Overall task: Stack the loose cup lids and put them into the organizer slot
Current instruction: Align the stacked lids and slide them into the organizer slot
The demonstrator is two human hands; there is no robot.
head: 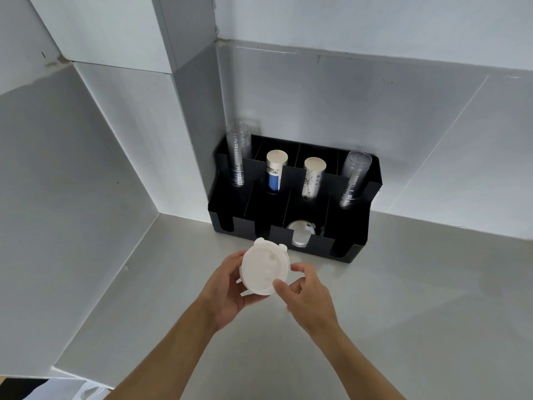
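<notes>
Grey panelled walls meet in a corner behind a pale grey, smooth desk (403, 298). Against the back wall, in that corner, stands a black plastic organizer with divided compartments (357, 243).

Its rear row holds four stacks, each leaning toward the back: a tall stack of clear plastic cups (238, 154) in the leftmost compartment, a stack of white paper cups with a blue band (275, 176) next to it, a stack of white paper cups with dark line drawings (313, 177) in the third, and a shorter stack of clear plastic cups (355, 179) at the far right. In the front row, one slot right of centre holds a clear round lid (300, 233), seen through the notch in the front wall; the other front slots look dark, and their contents cannot be made out.

Just in front of the organizer, above the desk, both hands hold a stack of white round cup lids (264, 269), tilted so that the top face looks toward the camera. Small tabs stick out from its rim. The left hand (227, 293) cups the stack from below and from the left, fingers curled around its edge. The right hand (308, 298) is partly closed, with thumb and forefinger pinching the right rim.
</notes>
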